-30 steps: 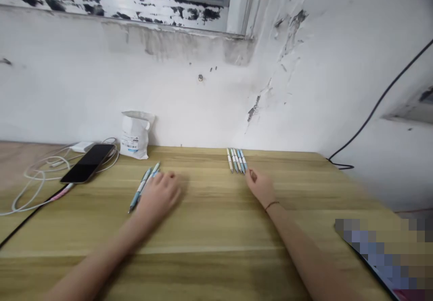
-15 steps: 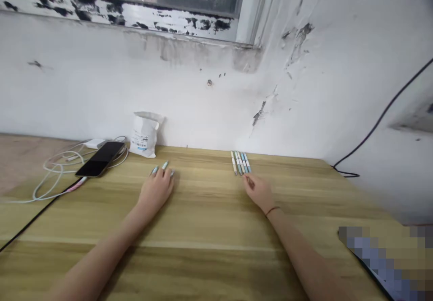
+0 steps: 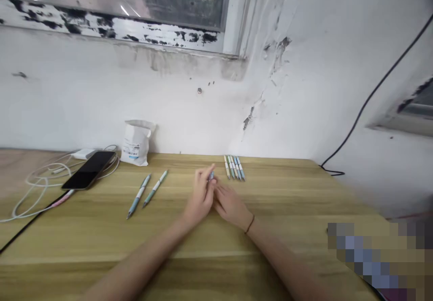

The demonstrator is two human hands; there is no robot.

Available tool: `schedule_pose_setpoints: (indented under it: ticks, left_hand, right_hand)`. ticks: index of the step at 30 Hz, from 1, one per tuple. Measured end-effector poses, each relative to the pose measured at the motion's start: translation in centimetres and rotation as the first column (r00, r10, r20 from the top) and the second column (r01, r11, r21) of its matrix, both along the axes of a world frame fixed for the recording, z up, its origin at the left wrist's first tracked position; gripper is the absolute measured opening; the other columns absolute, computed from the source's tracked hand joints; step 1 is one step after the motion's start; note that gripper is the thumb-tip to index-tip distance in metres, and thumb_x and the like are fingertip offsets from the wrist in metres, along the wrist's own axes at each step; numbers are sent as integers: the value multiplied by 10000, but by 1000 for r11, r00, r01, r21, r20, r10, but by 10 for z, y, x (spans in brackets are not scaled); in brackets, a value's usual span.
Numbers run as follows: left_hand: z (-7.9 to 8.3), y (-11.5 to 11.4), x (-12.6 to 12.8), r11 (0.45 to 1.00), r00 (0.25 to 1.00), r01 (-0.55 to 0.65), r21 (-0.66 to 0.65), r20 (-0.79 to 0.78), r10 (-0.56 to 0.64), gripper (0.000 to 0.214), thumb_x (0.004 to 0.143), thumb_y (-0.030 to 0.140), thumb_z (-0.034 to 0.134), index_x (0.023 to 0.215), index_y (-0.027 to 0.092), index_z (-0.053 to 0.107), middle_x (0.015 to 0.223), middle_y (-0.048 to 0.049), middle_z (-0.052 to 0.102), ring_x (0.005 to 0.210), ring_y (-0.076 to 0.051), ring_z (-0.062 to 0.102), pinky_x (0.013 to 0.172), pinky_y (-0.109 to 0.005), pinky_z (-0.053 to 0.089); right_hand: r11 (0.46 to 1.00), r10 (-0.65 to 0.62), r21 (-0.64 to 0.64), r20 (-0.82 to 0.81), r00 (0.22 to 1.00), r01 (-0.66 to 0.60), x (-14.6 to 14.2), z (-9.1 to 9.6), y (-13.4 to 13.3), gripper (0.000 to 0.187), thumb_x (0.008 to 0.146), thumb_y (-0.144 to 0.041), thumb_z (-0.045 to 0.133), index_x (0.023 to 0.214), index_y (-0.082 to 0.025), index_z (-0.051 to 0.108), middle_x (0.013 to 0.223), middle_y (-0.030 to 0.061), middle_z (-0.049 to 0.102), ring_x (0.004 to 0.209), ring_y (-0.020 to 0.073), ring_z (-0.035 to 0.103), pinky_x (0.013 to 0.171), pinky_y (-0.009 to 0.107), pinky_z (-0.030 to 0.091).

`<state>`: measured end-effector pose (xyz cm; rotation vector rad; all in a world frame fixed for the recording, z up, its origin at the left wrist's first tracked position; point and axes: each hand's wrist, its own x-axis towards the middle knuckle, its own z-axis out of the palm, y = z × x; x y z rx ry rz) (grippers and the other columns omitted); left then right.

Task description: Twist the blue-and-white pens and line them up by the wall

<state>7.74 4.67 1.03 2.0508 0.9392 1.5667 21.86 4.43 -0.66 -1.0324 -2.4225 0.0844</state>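
Observation:
My left hand and my right hand meet over the middle of the table. Between their fingers a bit of a blue pen shows; most of it is hidden. The left fingers are closed round the pen, and the right fingers close in at it from the other side. Two pens lie slanted to the left of my hands: a blue-and-white pen and a green-and-white pen. Just beyond my right hand, a row of several pens lies side by side near the wall.
On the wooden table, a phone lies at the left with a white cable and charger. A white packet stands against the wall. A black cord hangs at the right, above a blurred-out object.
My left hand has moved right from the loose pens with one in its fingers, uncovering two. My right hand has left the pen row and come to meet it. The view has shifted slightly.

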Motion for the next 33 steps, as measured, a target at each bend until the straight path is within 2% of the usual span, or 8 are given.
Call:
schedule_pose_setpoints:
  ticks: [4,7,9,11,14,21,25,33]
  left_hand:
    - [-11,7,0,993,990,-84,-82,102,93,370,940,230,292,1303,216,223,1095,-109,495,1050,-170,523,898,-379,452]
    - [-13,16,-16,937,930,-315,148,-150,336,359,908,251,386,1257,181,340,1264,-165,377,1257,-247,335,1007,-462,338]
    - [-11,19,-25,910,817,-271,312,-426,389,323,887,267,440,1204,202,445,1306,-141,377,1303,-279,256,1055,-516,228]
    - [-9,20,-29,922,682,-157,353,-637,360,264,878,250,460,1136,242,519,1218,-93,498,1239,-259,365,1060,-535,187]
    - [-10,19,-29,927,576,-149,343,-732,364,216,872,175,458,1031,261,575,993,-46,621,1021,-203,540,1028,-522,227]
    - [-11,11,-25,895,550,-207,395,-709,440,235,892,138,417,1025,257,569,918,-33,641,916,-189,563,955,-476,277]
    - [-10,5,-20,882,549,-247,400,-693,468,242,886,123,419,1025,251,570,903,-37,645,888,-191,567,945,-473,271]
    - [-18,5,-15,908,567,-267,322,-709,418,190,892,161,420,891,200,606,761,-45,649,746,-187,585,922,-461,279]
  right_hand:
    - [996,-91,-10,-49,995,90,12,-9,10,183,923,-257,378,932,-179,544,849,62,612,801,197,539,714,318,410]
    - [987,-145,56,-59,988,149,24,-8,15,207,930,-274,386,982,-188,568,848,62,627,818,200,549,734,324,395]
    - [981,-158,106,-52,986,163,29,-6,16,230,935,-286,383,990,-196,588,843,65,637,817,200,556,751,335,385]
    - [980,-147,129,-41,988,151,32,-3,16,245,938,-296,379,1013,-206,595,876,68,647,832,201,561,768,344,383]
    - [987,-123,100,-35,992,126,33,-2,15,262,939,-296,374,1091,-220,573,934,67,648,876,205,556,785,350,395]
    - [989,-150,-2,-49,987,150,37,-12,20,255,935,-220,322,847,-192,559,817,59,574,777,192,529,707,330,431]
    - [989,-144,-30,-76,987,142,40,-16,25,227,930,-190,325,867,-184,543,830,57,560,776,183,523,702,314,440]
    - [983,-173,67,3,985,172,42,-12,26,234,879,-81,361,854,-162,580,807,77,588,780,195,535,715,318,441]
